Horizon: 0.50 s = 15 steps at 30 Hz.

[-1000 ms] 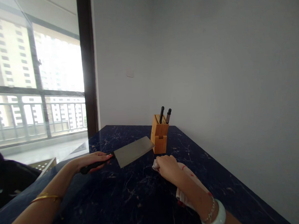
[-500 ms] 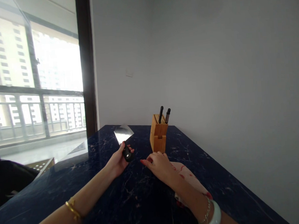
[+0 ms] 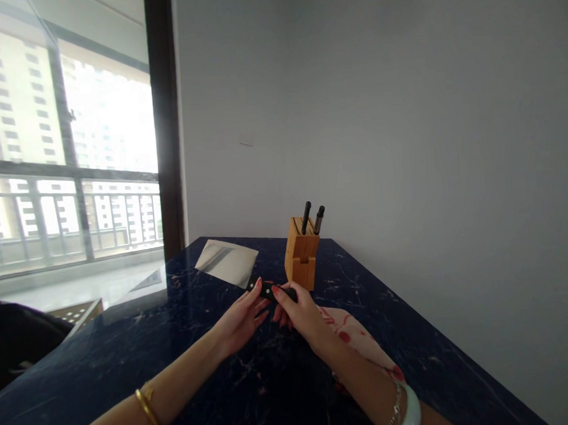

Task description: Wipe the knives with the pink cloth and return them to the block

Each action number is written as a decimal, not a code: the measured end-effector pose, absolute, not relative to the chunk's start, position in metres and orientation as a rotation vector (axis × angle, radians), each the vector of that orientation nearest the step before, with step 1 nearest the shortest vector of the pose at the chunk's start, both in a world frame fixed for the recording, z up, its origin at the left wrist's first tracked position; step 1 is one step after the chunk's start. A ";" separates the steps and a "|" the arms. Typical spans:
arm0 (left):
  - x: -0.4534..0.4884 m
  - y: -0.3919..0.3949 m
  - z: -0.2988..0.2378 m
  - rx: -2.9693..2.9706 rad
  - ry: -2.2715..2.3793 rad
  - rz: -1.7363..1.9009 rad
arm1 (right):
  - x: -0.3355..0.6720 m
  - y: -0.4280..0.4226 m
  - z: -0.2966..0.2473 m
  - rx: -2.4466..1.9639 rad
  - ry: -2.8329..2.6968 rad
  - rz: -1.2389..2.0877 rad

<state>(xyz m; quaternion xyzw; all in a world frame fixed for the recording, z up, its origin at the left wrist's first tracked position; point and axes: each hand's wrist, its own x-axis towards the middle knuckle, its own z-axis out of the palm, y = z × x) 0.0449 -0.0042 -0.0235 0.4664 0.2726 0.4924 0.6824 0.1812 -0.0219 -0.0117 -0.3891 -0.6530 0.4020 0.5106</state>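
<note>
Both hands pinch the black handle (image 3: 267,291) of one cleaver (image 3: 227,263), in front of the wooden knife block (image 3: 303,256).
The left hand (image 3: 240,318) has its thumb on the handle close to the blade, with some fingers loosely spread below; the right hand (image 3: 302,307) closes its thumb and fingers around the butt end. The blade reaches forward and to the left, over the dark table (image 3: 418,358); whether it touches the surface, I cannot tell. A patterned cloth (image 3: 354,336) lies beside the right forearm, partly hidden by it. For a good hold, I would advise one firm hand at all times, fingertips behind the blade, and the flat side held level.
</note>
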 end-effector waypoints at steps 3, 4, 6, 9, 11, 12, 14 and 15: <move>0.046 -0.005 -0.024 1.029 0.627 1.121 | 0.186 -0.020 -0.009 -0.917 -1.474 1.020; 0.046 -0.005 -0.024 1.017 0.624 1.127 | 0.187 -0.019 -0.009 -0.917 -1.443 1.049; 0.044 -0.003 -0.025 0.976 0.620 1.139 | 0.189 -0.017 -0.009 -0.920 -1.399 1.099; 0.040 0.000 -0.026 0.882 0.621 1.143 | 0.191 -0.014 -0.010 -0.916 -1.371 1.120; 0.037 0.001 -0.027 0.823 0.629 1.168 | 0.192 -0.014 -0.010 -0.921 -1.347 1.149; 0.035 0.002 -0.026 0.805 0.629 1.201 | 0.193 -0.013 -0.009 -0.929 -1.325 1.174; 0.031 0.006 -0.024 0.796 0.607 1.302 | 0.195 -0.013 -0.005 -0.936 -1.272 1.223; 0.029 0.008 -0.023 0.803 0.590 1.358 | 0.197 -0.012 -0.004 -0.932 -1.251 1.239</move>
